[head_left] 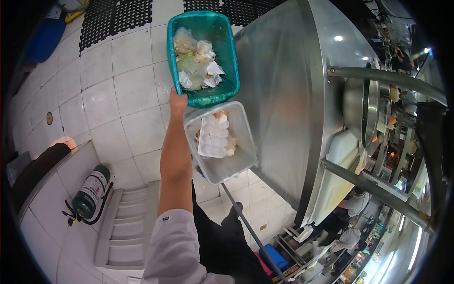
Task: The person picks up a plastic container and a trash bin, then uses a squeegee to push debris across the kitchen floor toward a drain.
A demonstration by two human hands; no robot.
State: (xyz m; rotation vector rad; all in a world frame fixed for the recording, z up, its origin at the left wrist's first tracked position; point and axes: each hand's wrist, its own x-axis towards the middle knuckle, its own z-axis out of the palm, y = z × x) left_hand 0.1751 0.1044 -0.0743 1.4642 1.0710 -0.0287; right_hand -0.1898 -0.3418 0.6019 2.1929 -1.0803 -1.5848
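Note:
My left hand (178, 101) is closed on the near left corner of a teal trash bin (232, 52), gripping its rim. Inside the bin lie crumpled white paper (214, 69), clear plastic and food scraps. Just below it, close to my forearm, stands a translucent grey bin (202, 168) holding a white egg-tray-like piece (213, 137) and some orange and brown scraps. A long thin pole (246, 220) runs from beside the grey bin toward the lower right; its far end is hidden. My right hand is out of view.
A tall stainless steel counter (283, 90) borders the bins on the right, with metal rails (378, 191) beyond. A fire extinguisher (91, 191) hangs on the left wall near a slatted panel (127, 227). Black perforated mats (116, 21) lie ahead. People (354, 206) work at lower right.

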